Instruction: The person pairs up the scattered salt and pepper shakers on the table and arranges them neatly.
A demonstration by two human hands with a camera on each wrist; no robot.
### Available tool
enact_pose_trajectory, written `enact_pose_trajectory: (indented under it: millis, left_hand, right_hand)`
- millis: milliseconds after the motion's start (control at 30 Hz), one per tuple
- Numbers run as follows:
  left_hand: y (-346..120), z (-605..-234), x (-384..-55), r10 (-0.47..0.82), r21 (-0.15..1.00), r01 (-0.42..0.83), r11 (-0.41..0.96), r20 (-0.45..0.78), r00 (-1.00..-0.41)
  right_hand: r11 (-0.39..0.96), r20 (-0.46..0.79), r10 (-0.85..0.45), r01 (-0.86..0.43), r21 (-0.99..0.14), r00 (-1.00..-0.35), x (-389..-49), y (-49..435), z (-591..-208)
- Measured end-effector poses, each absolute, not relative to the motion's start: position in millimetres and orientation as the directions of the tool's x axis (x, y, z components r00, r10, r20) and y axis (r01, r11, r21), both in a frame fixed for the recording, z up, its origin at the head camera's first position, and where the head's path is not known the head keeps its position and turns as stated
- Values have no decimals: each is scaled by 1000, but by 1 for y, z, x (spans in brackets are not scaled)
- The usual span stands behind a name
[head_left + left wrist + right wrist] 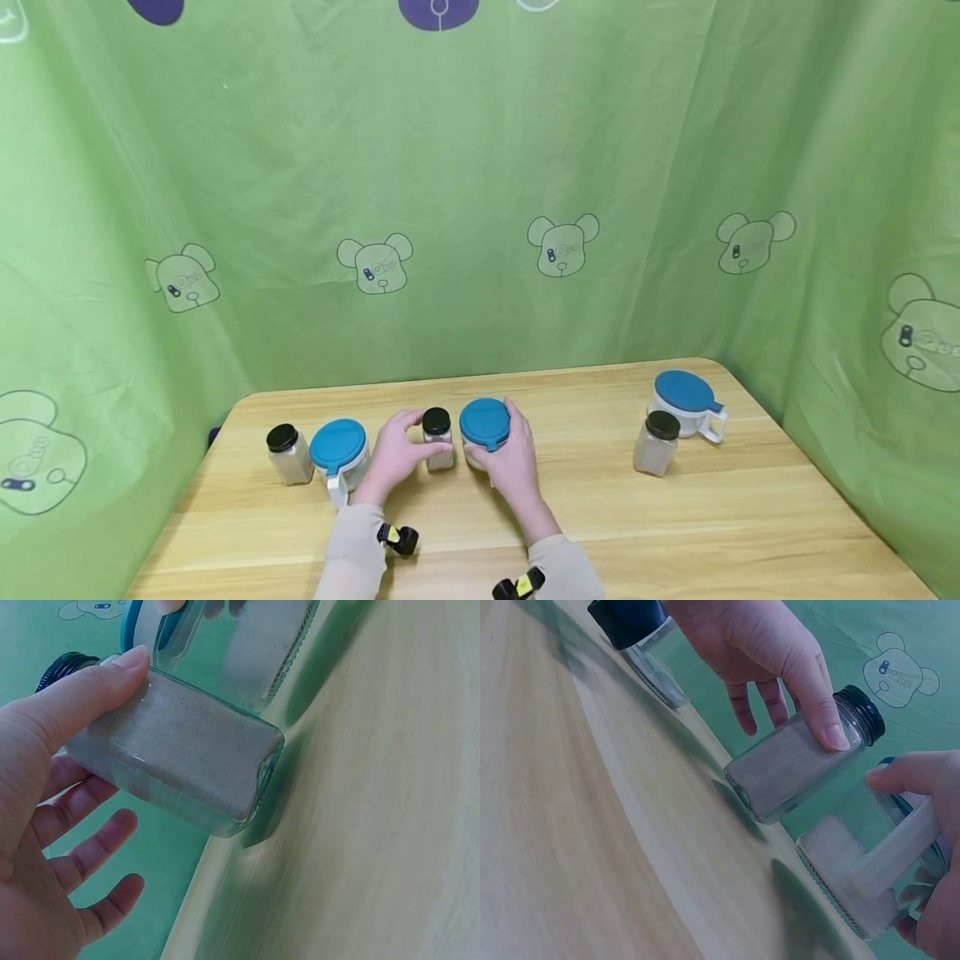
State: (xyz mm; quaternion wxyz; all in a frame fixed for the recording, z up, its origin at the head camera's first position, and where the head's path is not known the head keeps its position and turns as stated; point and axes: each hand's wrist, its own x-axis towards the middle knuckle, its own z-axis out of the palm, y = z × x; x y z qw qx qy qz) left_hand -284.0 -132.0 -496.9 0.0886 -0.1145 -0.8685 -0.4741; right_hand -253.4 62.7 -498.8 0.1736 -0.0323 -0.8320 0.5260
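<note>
My left hand [396,457] pinches a small square glass jar [191,746] with a black screw lid and pale grey powder inside. Its thumb lies along the near face, an index finger is behind, and the other fingers are spread. In the right wrist view the jar leans, base close over the table. Just right of it, my right hand [513,463] grips a round glass seasoning pot [832,847] with a blue lid [483,421] and white handle. The thumb is at the lid's near edge, fingers round the far side. White grains fill the pot's lower part.
Left of my left hand stand another blue-lidded pot [337,446] and a black-lidded jar [292,461]. At the right, a third blue-lidded pot [684,393] sits behind another black-lidded jar [655,450]. A green curtain [465,317] hangs behind the wooden table [720,533].
</note>
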Motion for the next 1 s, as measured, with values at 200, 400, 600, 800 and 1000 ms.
enact_pose_trajectory:
  millis: [200, 400, 600, 800, 1000]
  left_hand:
    - [-132, -498, -284, 113, 803, 265, 533, 243, -963]
    - [-132, -500, -284, 114, 803, 254, 539, 229, -967]
    - [-132, -501, -284, 123, 801, 267, 536, 239, -963]
    - [-133, -502, -284, 122, 799, 264, 540, 236, -964]
    - [-133, -501, -284, 119, 802, 257, 539, 230, -966]
  right_hand:
    - [444, 254, 239, -128, -887, -937, -253, 60, -502]
    - [453, 255, 240, -124, -883, -937, -252, 58, -503]
    - [464, 258, 244, -121, -878, -935, -250, 57, -504]
    - [464, 263, 248, -124, -877, -932, -249, 55, -503]
    - [468, 249, 256, -105, -877, -934, -249, 53, -503]
